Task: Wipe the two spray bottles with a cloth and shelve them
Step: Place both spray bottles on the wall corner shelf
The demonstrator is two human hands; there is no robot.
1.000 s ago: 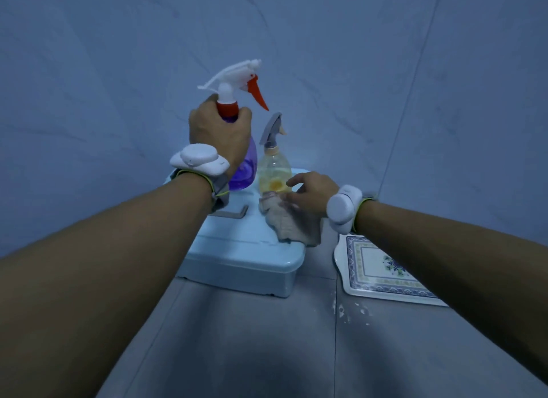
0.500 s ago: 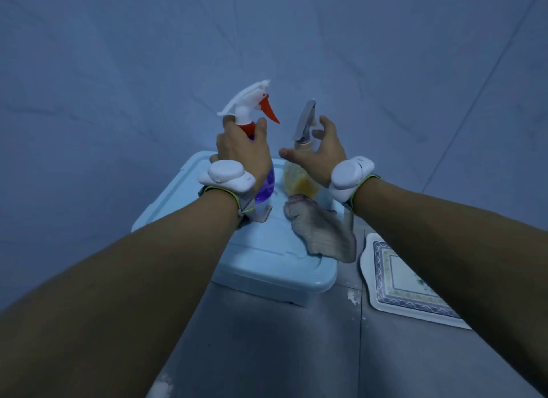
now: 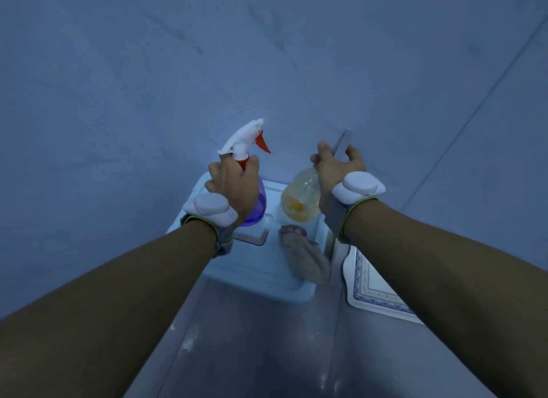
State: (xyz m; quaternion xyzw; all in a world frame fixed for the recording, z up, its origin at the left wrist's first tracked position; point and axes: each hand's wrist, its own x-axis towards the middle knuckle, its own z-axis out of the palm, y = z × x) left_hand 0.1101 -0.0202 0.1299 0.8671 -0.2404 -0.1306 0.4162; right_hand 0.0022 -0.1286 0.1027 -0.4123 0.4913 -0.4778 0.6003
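Right hand (image 3: 333, 172) now around yellow bottle (image 3: 299, 200), no readable label.

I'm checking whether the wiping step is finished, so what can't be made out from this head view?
- Purple bottle: neck and much of the body hidden by the left hand.
- Yellow bottle: neck covered by the right hand; its grey trigger is blurred.
- Cleanliness of either bottle: light too dim.
- Cloth: wet or dry, unclear.
- Shelf: none in view.
- Patterned tray: partly hidden by the right forearm.

Purple bottle (image 3: 258, 202) and yellowish bottle (image 3: 299, 199) held upright; crumpled cloth (image 3: 305, 256) lies below.
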